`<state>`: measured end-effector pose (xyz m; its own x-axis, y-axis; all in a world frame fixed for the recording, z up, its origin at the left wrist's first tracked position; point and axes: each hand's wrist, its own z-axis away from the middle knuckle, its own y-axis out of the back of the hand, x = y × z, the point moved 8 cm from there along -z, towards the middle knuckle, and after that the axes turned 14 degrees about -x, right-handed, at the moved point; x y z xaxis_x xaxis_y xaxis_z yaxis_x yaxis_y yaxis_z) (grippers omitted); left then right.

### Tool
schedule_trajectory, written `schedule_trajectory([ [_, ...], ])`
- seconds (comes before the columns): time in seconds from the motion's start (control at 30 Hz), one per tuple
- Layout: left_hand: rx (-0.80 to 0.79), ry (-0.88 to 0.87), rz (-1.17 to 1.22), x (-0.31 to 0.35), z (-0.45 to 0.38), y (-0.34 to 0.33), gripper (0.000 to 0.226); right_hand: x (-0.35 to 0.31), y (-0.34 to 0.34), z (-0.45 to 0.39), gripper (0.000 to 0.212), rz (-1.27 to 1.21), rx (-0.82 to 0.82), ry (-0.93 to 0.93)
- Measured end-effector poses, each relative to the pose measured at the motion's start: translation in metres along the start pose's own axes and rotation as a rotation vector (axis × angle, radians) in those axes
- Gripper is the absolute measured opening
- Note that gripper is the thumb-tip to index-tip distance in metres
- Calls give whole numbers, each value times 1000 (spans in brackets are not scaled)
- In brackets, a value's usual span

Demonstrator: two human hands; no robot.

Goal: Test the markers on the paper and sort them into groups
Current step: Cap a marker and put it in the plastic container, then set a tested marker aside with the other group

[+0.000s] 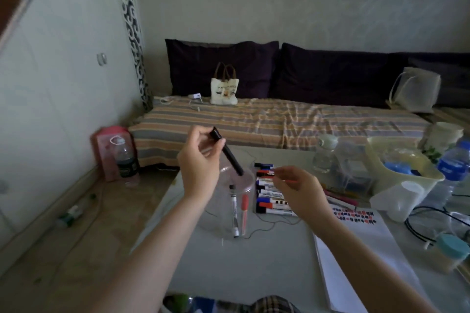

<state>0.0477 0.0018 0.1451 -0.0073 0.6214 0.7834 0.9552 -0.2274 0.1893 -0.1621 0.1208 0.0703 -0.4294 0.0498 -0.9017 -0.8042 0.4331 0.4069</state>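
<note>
Your left hand [201,160] pinches the black marker [227,152] near its top, its lower end over the clear cup [229,201], where two markers already stand. That light grip could let it tip and drop outside the rim onto the tabletop [267,262]. Your right hand [300,185] hovers over the marker row [269,193], fingers loosely curled; whether it holds anything, I cannot tell. Lowered carelessly, it could scatter them. The test paper [361,231] lies further right.

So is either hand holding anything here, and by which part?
The left hand grips a black marker near its upper end. The right hand seems to pinch something thin and red, too blurred to identify.
</note>
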Motion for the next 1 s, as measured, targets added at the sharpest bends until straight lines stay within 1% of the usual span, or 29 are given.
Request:
schedule_trajectory([
  [0.07,-67,17,-155,-9,-3,2,25,12,1,6,17,1,21,-37],
  [0.13,-160,85,-277,-25,3,-10,26,29,-2,13,19,12,10,-85],
  [0.2,-237,144,-339,-40,11,-25,24,46,-3,19,20,29,3,-125],
  [0.27,-296,157,-413,-46,16,-36,21,63,2,23,19,34,13,-164],
  [0.33,-317,70,-480,-37,18,-46,21,78,9,24,14,32,24,-200],
  [0.43,-337,-191,-475,-9,28,-78,24,98,23,21,13,59,48,-238],
  [0.5,-467,-282,-420,-8,46,-114,15,111,30,17,13,103,48,-263],
  [0.53,-567,-270,-402,-20,59,-134,11,118,32,15,14,140,41,-269],
  [0.57,-666,-221,-395,-38,72,-153,10,125,34,12,14,192,33,-265],
  [0.6,-747,-147,-402,-61,86,-168,15,131,34,10,15,258,21,-251],
  [0.67,-831,-15,-457,-112,111,-188,27,141,32,3,14,392,-20,-221],
  [0.73,-873,51,-529,-149,130,-200,36,150,29,-6,16,500,-58,-195],
  [0.8,-880,42,-570,-167,140,-207,38,151,25,-17,20,614,-49,-140],
  [0.87,-838,24,-547,-174,141,-211,35,150,20,-31,23,709,-38,-82],
  [1.0,-738,26,-503,-183,138,-209,31,164,0,-55,34,860,-115,-83],
])
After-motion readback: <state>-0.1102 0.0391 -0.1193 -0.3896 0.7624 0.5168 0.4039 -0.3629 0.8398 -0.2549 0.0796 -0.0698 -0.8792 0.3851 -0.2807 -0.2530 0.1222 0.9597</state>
